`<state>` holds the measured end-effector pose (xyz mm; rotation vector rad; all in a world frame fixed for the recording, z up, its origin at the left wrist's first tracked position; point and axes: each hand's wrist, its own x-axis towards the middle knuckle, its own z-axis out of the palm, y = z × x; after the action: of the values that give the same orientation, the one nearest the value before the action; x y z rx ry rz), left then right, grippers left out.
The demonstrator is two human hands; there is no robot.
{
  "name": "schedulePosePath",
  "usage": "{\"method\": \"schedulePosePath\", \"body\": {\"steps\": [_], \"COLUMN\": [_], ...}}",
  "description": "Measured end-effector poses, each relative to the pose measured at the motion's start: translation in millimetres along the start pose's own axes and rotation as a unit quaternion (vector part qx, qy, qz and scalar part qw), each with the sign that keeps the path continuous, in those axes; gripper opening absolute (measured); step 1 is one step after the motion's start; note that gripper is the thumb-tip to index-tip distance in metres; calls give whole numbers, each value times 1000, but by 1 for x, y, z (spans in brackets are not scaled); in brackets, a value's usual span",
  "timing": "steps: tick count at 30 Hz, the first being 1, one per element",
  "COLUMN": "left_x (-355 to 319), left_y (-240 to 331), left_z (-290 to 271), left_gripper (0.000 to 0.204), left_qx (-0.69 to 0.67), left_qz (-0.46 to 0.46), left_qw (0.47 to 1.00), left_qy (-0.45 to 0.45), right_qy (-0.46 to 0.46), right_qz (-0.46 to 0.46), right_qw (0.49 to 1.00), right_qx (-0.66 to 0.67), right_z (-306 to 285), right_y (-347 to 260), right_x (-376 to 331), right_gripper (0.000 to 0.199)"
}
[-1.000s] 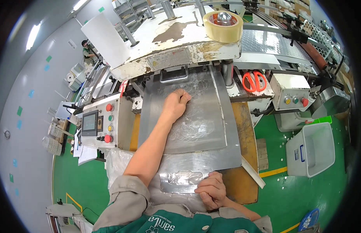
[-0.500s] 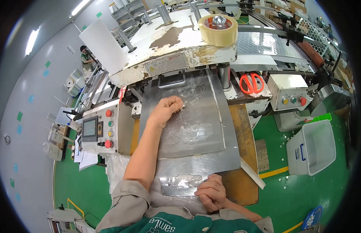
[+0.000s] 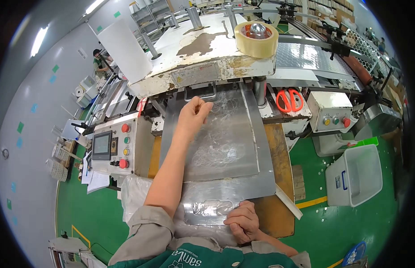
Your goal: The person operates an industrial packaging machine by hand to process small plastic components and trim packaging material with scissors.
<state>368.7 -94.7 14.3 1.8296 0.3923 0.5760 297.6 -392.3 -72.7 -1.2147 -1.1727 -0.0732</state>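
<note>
A flat grey metal plate lies under the white press, its surface covered with curved scratch marks. At its far end is a metal bar handle. My left hand is above the far left part of the plate, just on the near side of that handle, with its fingers curled closed. What it pinches, if anything, is hidden. At the near end, my right hand wraps round the plate's edge beside a rounded cutout. Clear plastic sheeting hangs below and left of the plate.
On the press top stand a white roll and a roll of clear tape. Orange-handled scissors are right of the plate. Button boxes flank it, left and right. A clear bin stands on the floor.
My left hand has moved farther away along the plate, up toward the bar handle, its fingers still curled. My right hand stays on the near edge. The view has shifted slightly.
</note>
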Motion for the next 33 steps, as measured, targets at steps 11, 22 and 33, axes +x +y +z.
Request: {"method": "schedulePosePath", "body": {"steps": [11, 22, 33], "left_x": [-14, -15, -9], "left_y": [-18, -22, -30], "left_z": [9, 21, 14], "left_gripper": [12, 9, 7], "left_qx": [346, 366, 335], "left_qz": [151, 168, 165], "left_qw": [926, 915, 928], "left_qy": [19, 36, -9], "right_qy": [1, 1, 12], "right_qz": [4, 1, -7], "right_qw": [1000, 1000, 1000], "right_qx": [1, 1, 3], "right_z": [0, -1, 1], "right_y": [-1, -1, 1], "right_x": [-1, 1, -1], "right_gripper": [9, 9, 9]}}
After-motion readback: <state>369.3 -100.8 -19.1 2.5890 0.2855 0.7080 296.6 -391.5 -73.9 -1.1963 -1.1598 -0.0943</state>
